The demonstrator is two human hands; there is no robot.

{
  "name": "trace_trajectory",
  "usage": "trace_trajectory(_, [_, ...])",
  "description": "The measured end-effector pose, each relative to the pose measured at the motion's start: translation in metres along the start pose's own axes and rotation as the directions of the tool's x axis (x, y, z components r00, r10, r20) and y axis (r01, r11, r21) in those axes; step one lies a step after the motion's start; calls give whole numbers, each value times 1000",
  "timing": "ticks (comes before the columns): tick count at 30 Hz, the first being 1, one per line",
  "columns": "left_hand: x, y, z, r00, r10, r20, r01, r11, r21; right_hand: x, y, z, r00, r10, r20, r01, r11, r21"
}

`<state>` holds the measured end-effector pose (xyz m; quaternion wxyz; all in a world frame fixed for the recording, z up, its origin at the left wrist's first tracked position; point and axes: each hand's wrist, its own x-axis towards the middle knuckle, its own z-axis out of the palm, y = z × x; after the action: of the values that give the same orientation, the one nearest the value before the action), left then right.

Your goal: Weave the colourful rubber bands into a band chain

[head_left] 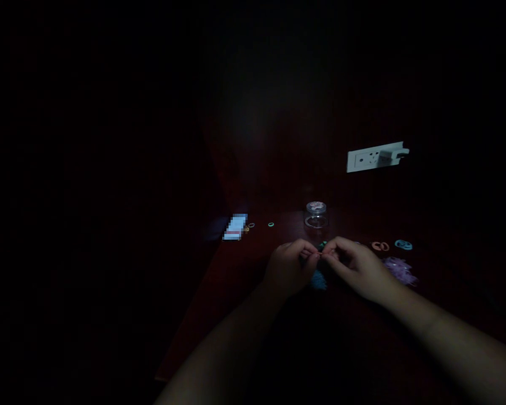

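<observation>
My left hand [290, 266] and my right hand [360, 271] meet over the dark red table, fingertips almost touching. Both are closed in a pinch on a small, thin orange band [319, 254], largely hidden by the fingers. Under the hands lies a heap of blue bits [319, 280], and a green piece [322, 245] peeks out just behind the fingertips. Beside my right wrist is a pile of pale purple strips [400, 271]. Farther back on the right lie orange rings [380, 246] and several blue rings [403, 244].
A clear lidded jar [316, 215] stands behind the hands. A lit, blurred-out phone [235, 227] lies at the table's left edge, near a few small rings [271, 224]. On the back wall is a white socket panel [369, 158] with a plug in it. The surroundings are very dark.
</observation>
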<state>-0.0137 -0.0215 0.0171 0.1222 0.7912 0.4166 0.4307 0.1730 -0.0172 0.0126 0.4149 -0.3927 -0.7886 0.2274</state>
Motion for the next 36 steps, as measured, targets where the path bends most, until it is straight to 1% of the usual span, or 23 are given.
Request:
trace_trajectory(3, [1, 2, -1, 1000, -9, -5, 9, 1000, 2, 0, -2, 0, 1000, -11, 14, 11, 1000, 6])
trace_trajectory(8, [0, 3, -2, 1000, -8, -1, 8, 1000, -3, 1, -6, -3, 998, -66, -11, 65, 995, -69])
trace_trajectory(13, [-1, 4, -3, 999, 31, 39, -31, 999, 9, 0, -3, -4, 1000, -11, -21, 10, 998, -54])
trace_trajectory(20, [-1, 3, -4, 995, 103, 0, -103, 995, 13, -1, -3, -2, 1000, -18, -19, 17, 999, -32])
trace_trajectory(29, [0, -1, -3, 996, 85, 14, -86, 993, 78, -2, -1, -3, 1000, -13, -17, 12, 999, -47])
trace_trajectory(33, [1, -1, -4, 997, 79, 5, -79, 994, 76, -2, 0, -5, 1000, -16, 3, 16, 997, -72])
trace_trajectory(36, [0, -1, -4, 997, 79, 0, -79, 995, 55, -2, 1, -6, 1000, -16, -13, 15, 995, -99])
